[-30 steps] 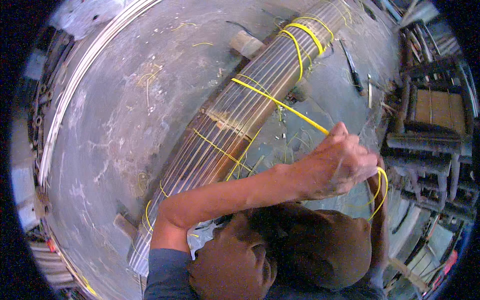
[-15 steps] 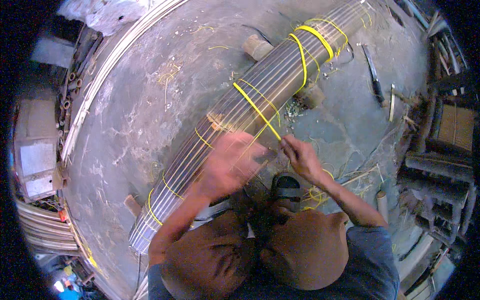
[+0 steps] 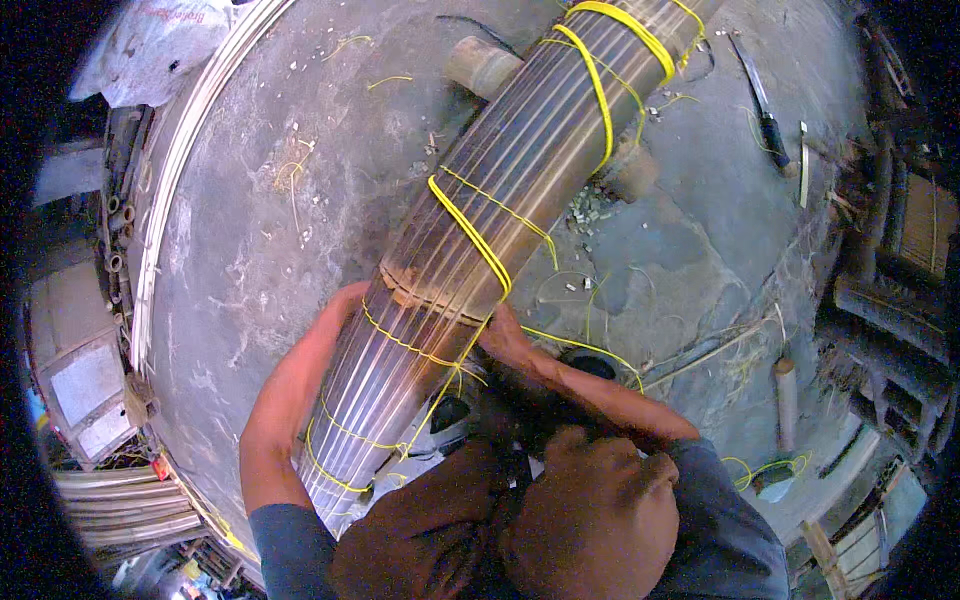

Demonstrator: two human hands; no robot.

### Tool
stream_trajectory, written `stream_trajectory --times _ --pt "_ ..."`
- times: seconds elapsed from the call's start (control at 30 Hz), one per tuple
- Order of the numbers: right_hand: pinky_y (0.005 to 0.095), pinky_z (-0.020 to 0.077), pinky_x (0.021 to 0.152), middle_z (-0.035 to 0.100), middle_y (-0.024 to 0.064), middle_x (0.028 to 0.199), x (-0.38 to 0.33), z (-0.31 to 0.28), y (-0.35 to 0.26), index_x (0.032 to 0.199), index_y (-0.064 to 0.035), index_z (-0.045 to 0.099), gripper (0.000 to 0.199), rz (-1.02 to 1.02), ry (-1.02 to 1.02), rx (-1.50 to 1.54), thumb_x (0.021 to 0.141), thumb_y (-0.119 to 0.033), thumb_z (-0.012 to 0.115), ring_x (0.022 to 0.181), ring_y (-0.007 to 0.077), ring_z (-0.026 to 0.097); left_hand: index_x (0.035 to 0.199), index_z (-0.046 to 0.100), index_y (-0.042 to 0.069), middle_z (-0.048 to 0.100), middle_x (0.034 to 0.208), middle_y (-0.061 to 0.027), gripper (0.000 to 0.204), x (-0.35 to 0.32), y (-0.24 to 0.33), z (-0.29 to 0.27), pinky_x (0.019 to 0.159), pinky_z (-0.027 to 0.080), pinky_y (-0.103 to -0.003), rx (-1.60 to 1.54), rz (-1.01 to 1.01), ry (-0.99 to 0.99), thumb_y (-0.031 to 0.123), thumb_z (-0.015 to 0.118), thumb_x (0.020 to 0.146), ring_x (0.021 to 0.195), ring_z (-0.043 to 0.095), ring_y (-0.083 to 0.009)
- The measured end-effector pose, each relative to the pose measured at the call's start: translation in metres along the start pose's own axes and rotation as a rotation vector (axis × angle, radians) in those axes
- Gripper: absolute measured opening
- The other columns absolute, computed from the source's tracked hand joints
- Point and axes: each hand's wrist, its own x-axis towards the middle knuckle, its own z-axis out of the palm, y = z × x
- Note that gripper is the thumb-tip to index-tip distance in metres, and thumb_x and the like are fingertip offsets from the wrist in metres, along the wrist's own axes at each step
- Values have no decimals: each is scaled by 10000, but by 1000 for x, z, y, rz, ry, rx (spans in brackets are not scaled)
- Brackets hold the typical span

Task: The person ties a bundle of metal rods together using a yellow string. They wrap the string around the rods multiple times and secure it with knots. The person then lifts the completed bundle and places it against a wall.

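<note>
L hand [image 3: 352,293] on bundle's L flank, fingertips hidden round the side; R hand [image 3: 503,332] at R flank, just below doubled yellow strap [image 3: 468,232], fingers partly hidden. Can't tell if either's grasping or just pressing.

Bundle [image 3: 535,135]: long, round, dark, thin strips lengthwise. Runs diag. over floor [image 3: 240,240] from person's feet twd floor's far edge; log stub [image 3: 482,66] juts out at L flank, seemingly under it. Main risk IMO: strap slides along or slackens, b/c it sits slanted on a rounded surface & tension may be uneven. Then strips could spread or ride over each other. Bundle might also roll if pushed harder from one side, b/c it's round; fingers near the underside could get pinched.

Thin yellow cord [image 3: 408,345], next to hands, could snag strap or snap if strips shift. Loose yellow length [image 3: 580,338] trails on floor R of R hand, nr sandal [image 3: 590,362]: poss. trip or snag. Further out, knife [image 3: 762,110] lies twd floor's R edge, well apart; cut risk only if someone reaches or steps there w/o looking.
</note>
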Motion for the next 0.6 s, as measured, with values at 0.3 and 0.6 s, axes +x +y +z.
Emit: stream_trajectory --times 0.3,0.6 --pt "390 412 1009 578 134 1235 -9 -19 65 1271 -3 497 594 52 -112 147 798 -263 745 1151 250 524 1237 545 28 623 1127 -85 402 51 -6 3 882 460 -301 2 252 -141 305 516 946 998 593 -191" --pt "348 446 938 626 78 1117 -16 -2 37 1213 -7 544 420 112 -54 189 824 -126 647 1057 178 554 1180 563 31 643 1020 -71 311 7 29 13 798 494 -257 -110 372 20 214 561 928 924 605 -153"
